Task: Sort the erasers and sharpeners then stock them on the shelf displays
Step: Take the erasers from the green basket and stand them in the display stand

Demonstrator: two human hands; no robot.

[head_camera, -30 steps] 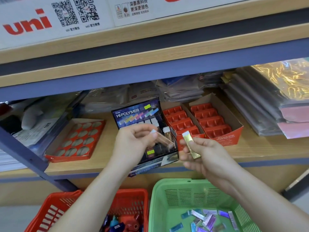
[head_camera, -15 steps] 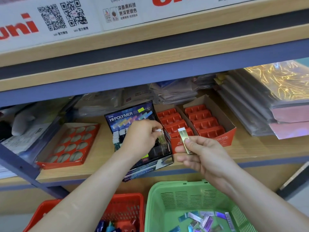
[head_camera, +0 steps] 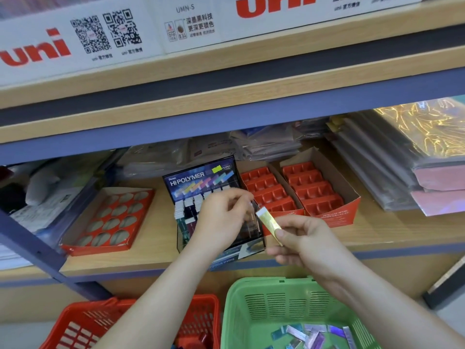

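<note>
Pinches gold-sleeved eraser [head_camera: 270,226] in right hand [head_camera: 309,245], long axis slanting up-left toward Hi-Polymer display box [head_camera: 201,175]; curls left hand [head_camera: 221,220] over its slots (grip hidden, cannot tell).

A slim gold-foil eraser [head_camera: 269,222] with a white end is pinched near its lower end by the right hand [head_camera: 302,245], tilted up-left, just in front of the black Hi-Polymer display box [head_camera: 201,175] on the shelf. Upright erasers [head_camera: 187,207] with white tops fill the box's left rows; the left hand [head_camera: 224,217] covers its right side. Beside it stand two red compartment trays [head_camera: 266,190]. Loose foil-wrapped erasers [head_camera: 312,335], purple, blue and silver, lie jumbled in the green basket [head_camera: 251,311] below.
</note>
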